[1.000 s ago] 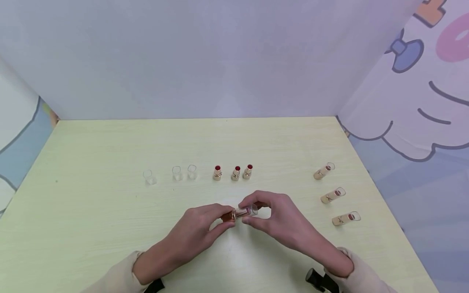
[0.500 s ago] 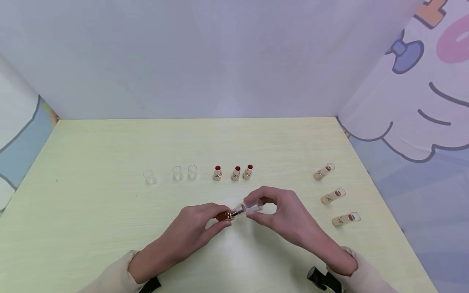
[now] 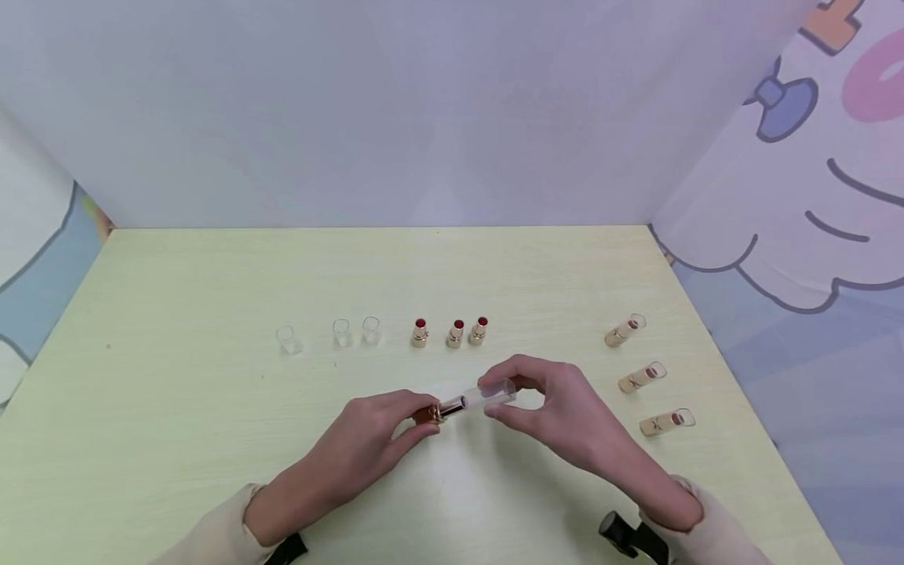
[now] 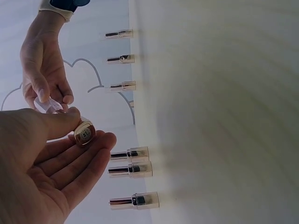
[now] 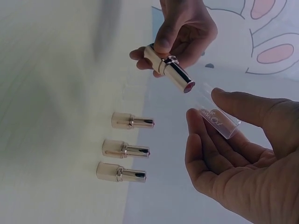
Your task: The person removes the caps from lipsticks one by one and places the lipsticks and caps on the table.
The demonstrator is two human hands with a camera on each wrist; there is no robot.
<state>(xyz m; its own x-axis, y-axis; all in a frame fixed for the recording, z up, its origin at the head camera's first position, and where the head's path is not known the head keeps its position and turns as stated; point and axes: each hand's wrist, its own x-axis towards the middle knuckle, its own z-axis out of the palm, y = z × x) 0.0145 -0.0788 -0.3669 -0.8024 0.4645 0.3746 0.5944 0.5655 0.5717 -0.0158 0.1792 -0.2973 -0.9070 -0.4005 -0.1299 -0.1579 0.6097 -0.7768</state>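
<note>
My left hand (image 3: 360, 443) pinches the base of a gold lipstick (image 5: 170, 70) between thumb and fingers, its red tip pointing toward the right hand. Opposite it, my right hand (image 3: 558, 416) holds a clear lipstick cap (image 5: 217, 114) by thumb and fingertips. The cap's mouth faces the lipstick's tip, and in the right wrist view a small gap seems to part the two. From the left wrist view, the underside of the lipstick base (image 4: 85, 134) shows, with the right hand (image 4: 44, 70) behind it.
Three uncapped lipsticks (image 3: 456, 334) stand upright beyond the hands. To their left are three clear caps (image 3: 342, 335). Along the table's right side stand three capped lipsticks (image 3: 641, 378). A pale wall (image 3: 381, 118) rises behind the table (image 3: 176, 290).
My right hand has drawn the clear cap off the lipstick, moving up and right. The left hand has shifted slightly left with the lipstick. The standing items have stayed put.
</note>
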